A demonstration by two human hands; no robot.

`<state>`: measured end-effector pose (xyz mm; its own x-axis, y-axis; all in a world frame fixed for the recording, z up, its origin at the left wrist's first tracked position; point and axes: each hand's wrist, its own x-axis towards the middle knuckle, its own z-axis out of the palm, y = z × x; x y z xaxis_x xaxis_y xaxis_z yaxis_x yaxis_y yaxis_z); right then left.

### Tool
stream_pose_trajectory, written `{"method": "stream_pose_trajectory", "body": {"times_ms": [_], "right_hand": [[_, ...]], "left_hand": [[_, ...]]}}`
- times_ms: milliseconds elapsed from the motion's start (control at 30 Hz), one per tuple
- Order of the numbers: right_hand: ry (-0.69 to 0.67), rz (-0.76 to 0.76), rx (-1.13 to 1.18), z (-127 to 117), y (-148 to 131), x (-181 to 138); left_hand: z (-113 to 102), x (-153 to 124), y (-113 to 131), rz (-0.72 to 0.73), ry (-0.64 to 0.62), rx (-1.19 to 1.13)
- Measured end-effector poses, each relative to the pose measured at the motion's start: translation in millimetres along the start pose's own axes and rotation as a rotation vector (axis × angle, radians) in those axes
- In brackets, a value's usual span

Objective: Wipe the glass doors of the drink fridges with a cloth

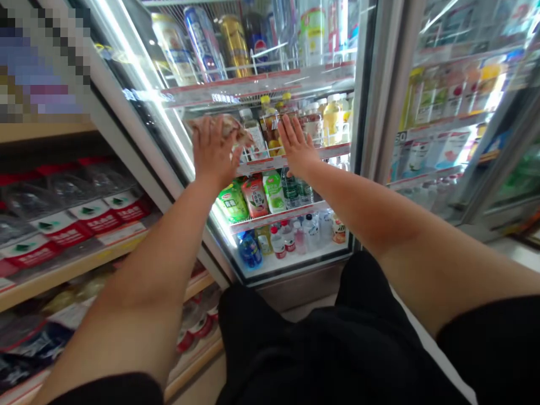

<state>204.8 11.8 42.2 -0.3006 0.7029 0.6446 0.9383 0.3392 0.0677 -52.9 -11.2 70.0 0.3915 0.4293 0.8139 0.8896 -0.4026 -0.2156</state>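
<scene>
Fingers spread, my left hand presses a brownish, crumpled cloth against the glass door of a lit drinks fridge. The cloth shows above the fingertips and right of them; the rest is hidden under the hand. My right hand reaches to the same door with its fingers stretched out and holds nothing. Behind the glass, between and around the hands, are bottles with yellow caps. Lower down are a green pouch and a red pouch.
Tall cans fill the top fridge shelf, and small bottles stand at the bottom. Another glass-fronted fridge with drinks is on the right. At left, a wooden-edged shelf carries red-and-white packs. My black-clad knees are close to the fridge base.
</scene>
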Motion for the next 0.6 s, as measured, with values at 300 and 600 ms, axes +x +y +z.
{"method": "stream_pose_trajectory", "body": {"times_ms": [300,600], "right_hand": [[0.003,-0.002,0.001,0,2,-1],[0.026,-0.022,0.008,6,4,1]], "left_hand": [[26,-60,5,0.188,-0.099,0.042],[56,-111,28,0.321,-0.309,0.000]]}}
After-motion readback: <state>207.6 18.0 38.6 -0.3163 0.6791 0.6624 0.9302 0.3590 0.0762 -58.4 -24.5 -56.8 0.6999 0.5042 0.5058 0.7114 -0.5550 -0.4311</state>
